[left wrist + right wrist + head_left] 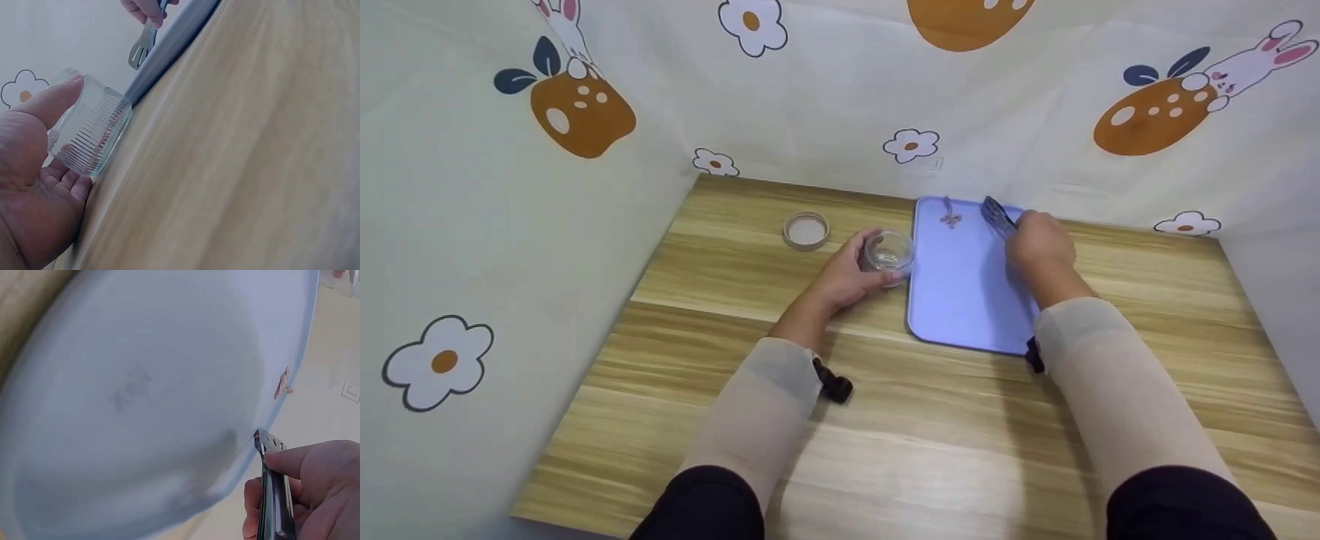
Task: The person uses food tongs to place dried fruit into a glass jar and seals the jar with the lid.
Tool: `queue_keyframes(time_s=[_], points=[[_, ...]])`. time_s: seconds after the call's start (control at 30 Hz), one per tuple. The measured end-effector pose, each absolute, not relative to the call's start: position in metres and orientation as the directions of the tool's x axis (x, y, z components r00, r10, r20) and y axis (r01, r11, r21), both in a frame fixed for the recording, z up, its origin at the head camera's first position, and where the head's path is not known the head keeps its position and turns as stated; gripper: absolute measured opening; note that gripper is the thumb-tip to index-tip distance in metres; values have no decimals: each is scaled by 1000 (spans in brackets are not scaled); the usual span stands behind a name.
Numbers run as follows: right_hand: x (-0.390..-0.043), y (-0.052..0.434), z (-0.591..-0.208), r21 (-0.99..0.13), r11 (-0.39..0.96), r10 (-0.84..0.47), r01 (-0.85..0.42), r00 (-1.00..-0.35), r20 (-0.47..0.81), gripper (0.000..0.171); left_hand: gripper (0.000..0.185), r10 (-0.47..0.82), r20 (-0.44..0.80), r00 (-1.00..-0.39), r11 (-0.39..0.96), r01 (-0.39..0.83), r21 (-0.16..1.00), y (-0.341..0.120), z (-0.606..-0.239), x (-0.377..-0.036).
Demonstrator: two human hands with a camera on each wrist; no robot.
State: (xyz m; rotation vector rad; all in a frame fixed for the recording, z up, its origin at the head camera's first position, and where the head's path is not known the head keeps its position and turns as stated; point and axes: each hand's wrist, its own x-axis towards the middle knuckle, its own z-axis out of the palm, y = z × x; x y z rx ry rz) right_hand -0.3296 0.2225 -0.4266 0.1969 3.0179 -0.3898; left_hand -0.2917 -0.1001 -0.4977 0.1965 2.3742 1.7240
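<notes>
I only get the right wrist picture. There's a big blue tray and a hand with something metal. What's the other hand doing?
Observer: The left hand grips a small clear ribbed glass jar standing on the wooden table, just left of the blue tray.
Operator: Does the jar have a lid on?
Observer: No. Its mouth is open, and a round lid lies apart on the table, further left and back.
Operator: What's the metal thing, really?
Observer: The left wrist view shows flat slotted tips, like tongs. The right hand holds them at the tray's far edge.
Operator: And that little brown bit?
Observer: A small brown piece lies on the tray near its far edge; I cannot tell what it is.
</notes>
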Motion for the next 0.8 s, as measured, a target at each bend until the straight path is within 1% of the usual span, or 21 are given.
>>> queue_keyframes(time_s=[0.27, 0.47, 0.67, 0.8], points=[[-329, 227, -432, -283, 951, 109, 122, -992, -62, 27, 97, 247, -63, -967, 254, 2, 967, -99, -497, -293], [-328, 228, -435, -306, 943, 118, 131, -991, -61, 31, 98, 243, -71, -967, 270, -3, 963, -99, -497, -293], [-325, 226, -434, -353, 922, 144, 160, -987, -71, 36, 99, 235, -95, -967, 290, -24, 957, -100, -497, -292], [-322, 224, -431, -383, 910, 144, 159, -987, -67, 38, 98, 238, -90, -967, 297, -15, 955, -101, -497, -292]])
